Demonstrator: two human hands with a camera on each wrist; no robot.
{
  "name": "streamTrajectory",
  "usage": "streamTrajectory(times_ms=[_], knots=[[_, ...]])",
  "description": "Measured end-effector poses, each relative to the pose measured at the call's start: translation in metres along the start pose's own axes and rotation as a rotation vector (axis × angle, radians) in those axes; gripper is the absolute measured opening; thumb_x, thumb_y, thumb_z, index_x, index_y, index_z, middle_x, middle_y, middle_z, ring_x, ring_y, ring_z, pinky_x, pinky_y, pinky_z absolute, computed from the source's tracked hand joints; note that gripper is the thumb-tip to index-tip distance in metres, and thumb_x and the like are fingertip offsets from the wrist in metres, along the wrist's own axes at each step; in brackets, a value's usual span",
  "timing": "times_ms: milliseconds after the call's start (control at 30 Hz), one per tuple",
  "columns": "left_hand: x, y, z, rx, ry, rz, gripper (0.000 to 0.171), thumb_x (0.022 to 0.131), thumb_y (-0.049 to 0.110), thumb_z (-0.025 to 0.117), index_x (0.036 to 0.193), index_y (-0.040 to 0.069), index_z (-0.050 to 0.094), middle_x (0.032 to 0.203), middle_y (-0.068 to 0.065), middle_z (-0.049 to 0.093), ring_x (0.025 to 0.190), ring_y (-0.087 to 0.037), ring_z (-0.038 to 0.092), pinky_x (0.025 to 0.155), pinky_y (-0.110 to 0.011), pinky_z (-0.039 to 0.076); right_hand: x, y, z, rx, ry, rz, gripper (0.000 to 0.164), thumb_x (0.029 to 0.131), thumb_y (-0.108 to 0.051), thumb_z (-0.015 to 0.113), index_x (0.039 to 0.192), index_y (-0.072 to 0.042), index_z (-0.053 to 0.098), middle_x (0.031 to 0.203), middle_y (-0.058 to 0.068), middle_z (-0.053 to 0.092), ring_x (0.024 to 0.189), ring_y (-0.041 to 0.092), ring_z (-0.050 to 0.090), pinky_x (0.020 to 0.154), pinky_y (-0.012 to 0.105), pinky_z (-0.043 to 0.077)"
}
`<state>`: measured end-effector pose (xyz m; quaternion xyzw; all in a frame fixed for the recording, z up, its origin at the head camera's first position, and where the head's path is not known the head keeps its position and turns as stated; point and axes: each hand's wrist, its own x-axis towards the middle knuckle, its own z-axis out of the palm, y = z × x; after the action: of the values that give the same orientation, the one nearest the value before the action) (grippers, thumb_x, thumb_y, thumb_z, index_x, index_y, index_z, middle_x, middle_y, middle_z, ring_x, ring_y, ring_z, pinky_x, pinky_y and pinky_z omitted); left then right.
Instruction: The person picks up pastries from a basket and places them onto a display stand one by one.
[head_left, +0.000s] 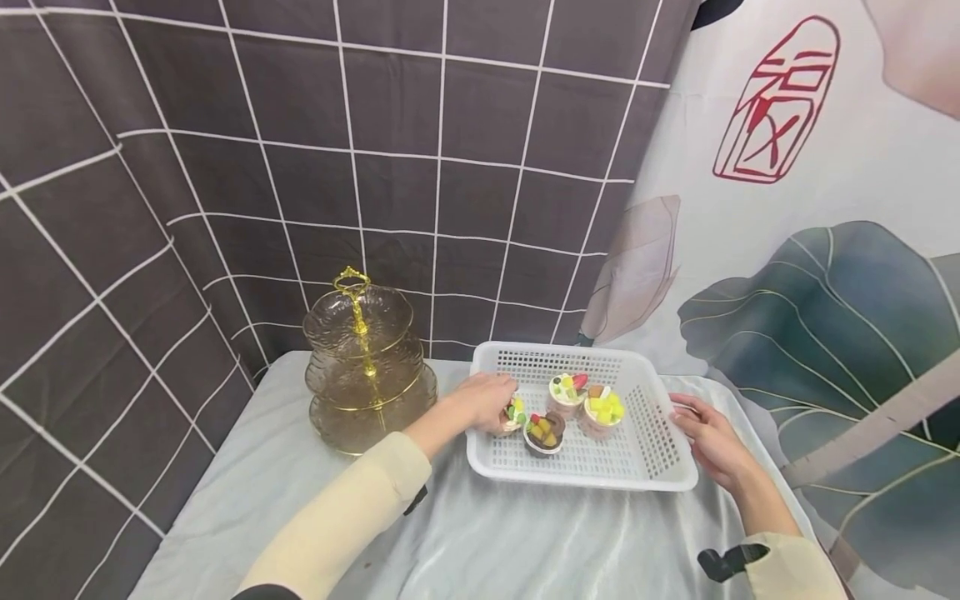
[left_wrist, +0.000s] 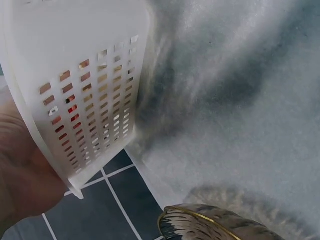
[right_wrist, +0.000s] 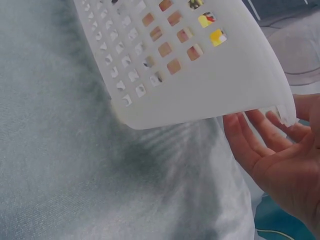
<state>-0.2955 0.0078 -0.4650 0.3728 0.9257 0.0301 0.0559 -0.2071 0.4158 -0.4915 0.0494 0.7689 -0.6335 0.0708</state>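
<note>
A white plastic basket (head_left: 592,475) sits on the cloth-covered table with several fruit-topped cupcakes inside. My left hand (head_left: 486,402) reaches over its left rim and grips a cupcake with green and yellow topping (head_left: 516,411), mostly hidden by the fingers. Beside that hand is a chocolate cupcake (head_left: 543,433). Farther right lie a strawberry-topped cupcake (head_left: 567,388) and one with yellow cubes (head_left: 602,408). At the basket's right end, my right hand (head_left: 708,437) touches the rim with loosely extended fingers (right_wrist: 270,132). Through the basket's holes, the left wrist view gives only glimpses of the contents.
A three-tier glass stand (head_left: 367,367) with gold trim and a gold handle stands left of the basket, close to my left forearm. Behind the table hangs a dark grid-patterned curtain (head_left: 390,192); a leaf-printed cloth (head_left: 847,333) hangs on the right.
</note>
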Motion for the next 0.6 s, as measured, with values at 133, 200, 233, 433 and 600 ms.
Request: streamTrajectory(times_ms=[133,200,233,433,600], knots=[[-0.0013,0.0017,-0.0014,0.003,-0.013,-0.010,0.045,0.082,0.034,0.088,0.115,0.017,0.063,0.101,0.008,0.060,0.094,-0.012,0.060,0.098,-0.031,0.050,-0.0008,0.0015,0.0002,-0.027,0.011,0.019,0.065,0.113,-0.029,0.054,0.162,0.002,0.025,0.127,-0.010,0.061,0.109,0.002,0.065,0.091,0.028,0.060],[-0.0006,0.0011,0.0007,0.001,-0.005,-0.006,0.045,0.082,0.036,0.088,0.114,0.018,0.063,0.100,0.009,0.060,0.094,-0.011,0.060,0.096,-0.030,0.049,-0.0010,0.0018,0.0004,-0.038,0.016,0.026,0.064,0.113,-0.030,0.054,0.161,0.003,0.026,0.127,-0.009,0.061,0.108,0.002,0.065,0.090,0.029,0.060],[-0.0007,0.0010,0.0010,0.001,-0.002,-0.004,0.045,0.082,0.038,0.088,0.114,0.018,0.063,0.100,0.010,0.060,0.094,-0.011,0.060,0.096,-0.030,0.049,-0.0008,0.0016,0.0004,-0.044,0.016,0.031,0.064,0.113,-0.030,0.053,0.161,0.003,0.027,0.127,-0.008,0.061,0.108,0.003,0.065,0.090,0.029,0.060],[0.0004,-0.0005,0.0041,-0.017,0.019,-0.001,0.048,0.080,0.036,0.087,0.119,0.017,0.065,0.100,0.011,0.060,0.093,-0.010,0.060,0.095,-0.029,0.047,-0.0004,-0.0025,-0.0001,-0.078,0.012,0.068,0.064,0.112,-0.031,0.054,0.160,0.003,0.030,0.129,-0.003,0.061,0.107,0.003,0.066,0.089,0.033,0.061],[-0.0005,0.0001,0.0039,-0.027,0.018,-0.007,0.062,0.080,0.037,0.088,0.132,0.013,0.065,0.108,0.010,0.064,0.101,-0.011,0.062,0.098,-0.030,0.047,-0.0007,-0.0073,-0.0003,-0.070,0.011,0.096,0.062,0.111,-0.028,0.057,0.158,0.005,0.032,0.126,-0.003,0.066,0.104,0.006,0.069,0.088,0.037,0.062]])
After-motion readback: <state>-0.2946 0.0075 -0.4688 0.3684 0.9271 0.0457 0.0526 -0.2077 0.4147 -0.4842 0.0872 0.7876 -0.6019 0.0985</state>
